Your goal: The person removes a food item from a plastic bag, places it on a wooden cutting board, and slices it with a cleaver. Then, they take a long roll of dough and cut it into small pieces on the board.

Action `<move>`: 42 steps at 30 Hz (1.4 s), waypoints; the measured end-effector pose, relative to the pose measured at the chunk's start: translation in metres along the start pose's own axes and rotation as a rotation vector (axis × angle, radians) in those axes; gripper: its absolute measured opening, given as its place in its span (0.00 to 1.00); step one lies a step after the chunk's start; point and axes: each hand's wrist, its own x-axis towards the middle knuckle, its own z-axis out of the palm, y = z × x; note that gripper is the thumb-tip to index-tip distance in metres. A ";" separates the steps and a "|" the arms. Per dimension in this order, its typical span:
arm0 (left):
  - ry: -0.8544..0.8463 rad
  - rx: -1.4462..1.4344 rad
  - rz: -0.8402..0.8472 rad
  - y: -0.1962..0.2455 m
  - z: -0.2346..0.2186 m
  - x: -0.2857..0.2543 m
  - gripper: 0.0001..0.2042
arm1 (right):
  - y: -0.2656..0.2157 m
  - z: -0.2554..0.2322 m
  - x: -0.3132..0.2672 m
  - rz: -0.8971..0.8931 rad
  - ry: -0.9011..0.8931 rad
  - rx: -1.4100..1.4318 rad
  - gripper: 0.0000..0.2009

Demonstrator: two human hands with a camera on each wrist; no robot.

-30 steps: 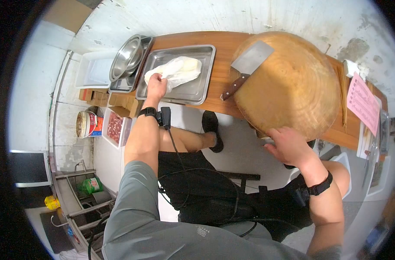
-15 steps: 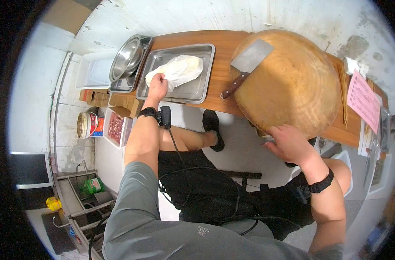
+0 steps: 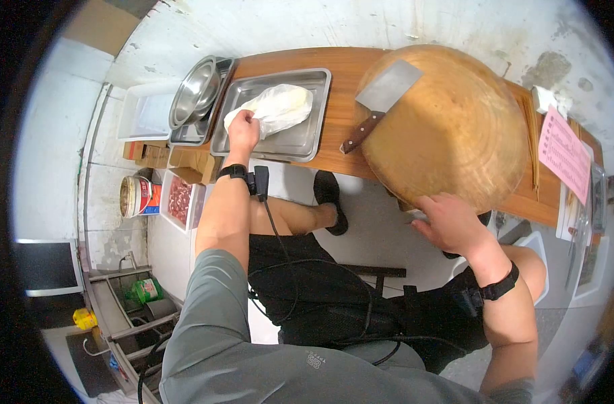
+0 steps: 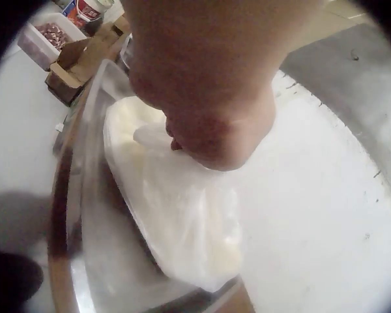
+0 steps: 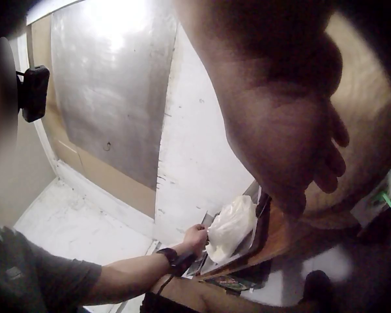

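Observation:
A white plastic bag [image 3: 283,108] with pale, lumpy contents lies in a rectangular metal tray [image 3: 312,141]. At its near left end, my left hand [image 3: 244,132] pinches the gathered plastic between thumb and fingers. The left wrist view shows the bag [image 4: 189,228] stretched below that hand, whose knuckles hide most of the pinch. My right hand [image 3: 450,225] rests at the near edge of a round wooden chopping block [image 3: 455,128], its fingers loosely bent and holding nothing. Across the block's left side lies a cleaver [image 3: 388,91], its brown handle overhanging the rim.
Stacked metal bowls [image 3: 196,94] stand left of the tray. Below them are cardboard boxes [image 3: 192,163] and a white tub of red meat pieces [image 3: 180,200]. Thin skewers [image 3: 534,148] and a pink printed sheet [image 3: 564,156] lie right of the block. A cable hangs from the left wrist.

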 end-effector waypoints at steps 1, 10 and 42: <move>0.009 0.027 -0.004 0.003 -0.001 -0.001 0.12 | 0.000 0.000 0.000 0.001 0.000 0.001 0.14; -0.014 0.058 0.043 -0.010 0.006 0.003 0.13 | 0.000 -0.001 -0.004 -0.004 0.036 -0.018 0.14; -0.232 0.036 0.101 -0.005 0.002 -0.004 0.10 | 0.001 -0.002 -0.004 0.005 0.006 0.001 0.13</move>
